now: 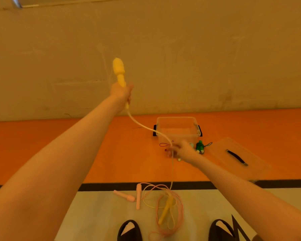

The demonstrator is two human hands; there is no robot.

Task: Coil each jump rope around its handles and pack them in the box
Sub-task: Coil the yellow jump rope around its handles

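Feet in black slippers (129,230) at bottom edge, cut off by frame. No readable writing anywhere. Left hand (121,94) fist-gripped on yellow handle (119,72), long axis near vertical, fat end up. Yellow rope (146,126) runs down-right to right hand (182,151), fingers pinching it; fingertips blurred. Rope drops to second yellow handle (166,210) on floor, tangled with pink rope (180,204). Pink handles (124,195) just left. Clear box (177,129) open behind right hand; green rope bundle (199,146) beside it, partly hidden. Lid (236,156) on the right.
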